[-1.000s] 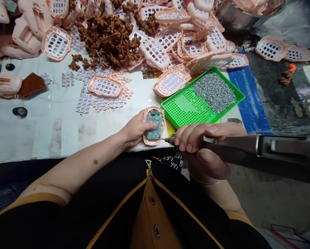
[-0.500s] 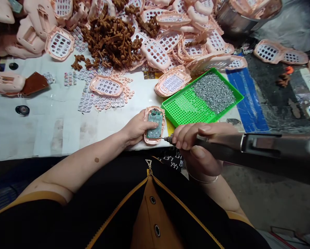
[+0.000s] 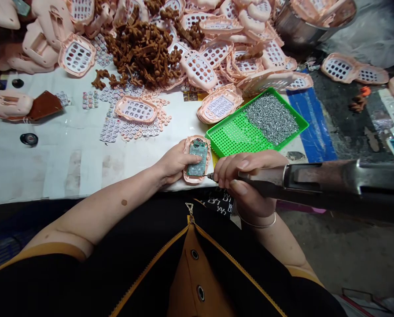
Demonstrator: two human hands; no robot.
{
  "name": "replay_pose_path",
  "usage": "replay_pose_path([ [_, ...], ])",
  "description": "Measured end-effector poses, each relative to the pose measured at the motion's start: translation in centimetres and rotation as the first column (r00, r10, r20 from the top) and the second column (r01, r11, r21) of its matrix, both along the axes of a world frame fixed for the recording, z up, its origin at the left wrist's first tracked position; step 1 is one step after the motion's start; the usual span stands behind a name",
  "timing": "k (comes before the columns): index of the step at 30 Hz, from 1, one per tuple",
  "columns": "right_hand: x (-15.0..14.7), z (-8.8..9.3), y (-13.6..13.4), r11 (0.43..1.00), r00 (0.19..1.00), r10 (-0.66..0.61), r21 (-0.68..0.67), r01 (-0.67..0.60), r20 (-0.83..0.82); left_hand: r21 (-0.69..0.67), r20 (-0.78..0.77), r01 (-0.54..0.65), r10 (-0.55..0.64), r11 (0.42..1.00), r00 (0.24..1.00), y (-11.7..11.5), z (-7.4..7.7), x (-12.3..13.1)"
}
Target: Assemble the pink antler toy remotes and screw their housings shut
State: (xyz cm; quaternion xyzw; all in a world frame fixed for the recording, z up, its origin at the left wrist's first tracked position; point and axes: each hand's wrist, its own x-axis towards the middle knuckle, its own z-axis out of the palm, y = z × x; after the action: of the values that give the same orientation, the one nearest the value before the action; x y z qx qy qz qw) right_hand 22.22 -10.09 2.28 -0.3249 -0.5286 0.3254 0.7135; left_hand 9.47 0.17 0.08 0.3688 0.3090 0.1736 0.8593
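Observation:
My left hand [image 3: 174, 164] grips a pink plastic phone shell [image 3: 197, 160] lying on the white table near its front edge; a green circuit board [image 3: 197, 158] sits inside the shell. My right hand [image 3: 246, 180] is wrapped round a long electric screwdriver [image 3: 315, 182], whose thin tip touches the lower right corner of the board. Just beyond my right hand sits a green tray [image 3: 236, 134] with a heap of small metal screws [image 3: 272, 118] in its far half.
A big pile of pink keypad shells [image 3: 216, 48] and brown rubber parts [image 3: 140, 46] fills the back of the table. Loose keypad sheets [image 3: 130, 127] lie in the middle. A black disc [image 3: 28, 139] and a pink shell with a brown board [image 3: 21, 105] lie at left. A metal bowl [image 3: 302, 22] stands at back right.
My right hand and the screwdriver have shifted slightly left and up, bringing the tip closer onto the board. My left hand and the shell stay put.

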Motion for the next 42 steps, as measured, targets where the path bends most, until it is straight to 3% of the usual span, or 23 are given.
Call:
replay_pose_path([
  [3, -0.1, 0.2, 0.1, 1.000, 1.000, 0.002, -0.003, -0.002, 0.009, -0.002, 0.002, -0.002, 0.002, 1.000, 1.000, 0.1, 0.0, 0.1],
  [7, -0.1, 2.3, 0.1, 0.998, 0.998, -0.039, 0.042, 0.036, 0.059, -0.014, 0.011, 0.009, -0.009, 1.000, 1.000, 0.2, -0.6, 0.1],
  [11, 1.4, 4.0, 0.3, 0.965, 0.965, -0.261, 0.023, 0.261, 0.026, -0.021, -0.004, 0.015, -0.015, 1.000, 1.000, 0.3, -1.3, -0.1],
  [16, 5.2, 1.5, 1.8, 0.863, 0.863, -0.504, -0.012, 0.505, 0.029, -0.033, -0.039, 0.005, -0.006, 0.999, 0.999, 0.4, -1.3, -0.5],
  [20, 6.5, -0.4, 3.1, 0.800, 0.800, -0.599, 0.027, 0.599, 0.012, -0.051, -0.055, -0.002, -0.001, 0.999, 0.998, 0.4, -1.0, -0.7],
  [31, 6.7, -2.0, 4.3, 0.776, 0.776, -0.630, -0.007, 0.630, 0.015, -0.107, -0.092, -0.026, 0.016, 0.994, 0.996, 0.1, -0.4, -0.9],
  [42, 6.3, -1.4, 4.5, 0.753, 0.750, -0.658, 0.030, 0.658, 0.059, -0.096, -0.100, -0.028, 0.019, 0.995, 0.995, 0.0, -0.1, -0.9],
])
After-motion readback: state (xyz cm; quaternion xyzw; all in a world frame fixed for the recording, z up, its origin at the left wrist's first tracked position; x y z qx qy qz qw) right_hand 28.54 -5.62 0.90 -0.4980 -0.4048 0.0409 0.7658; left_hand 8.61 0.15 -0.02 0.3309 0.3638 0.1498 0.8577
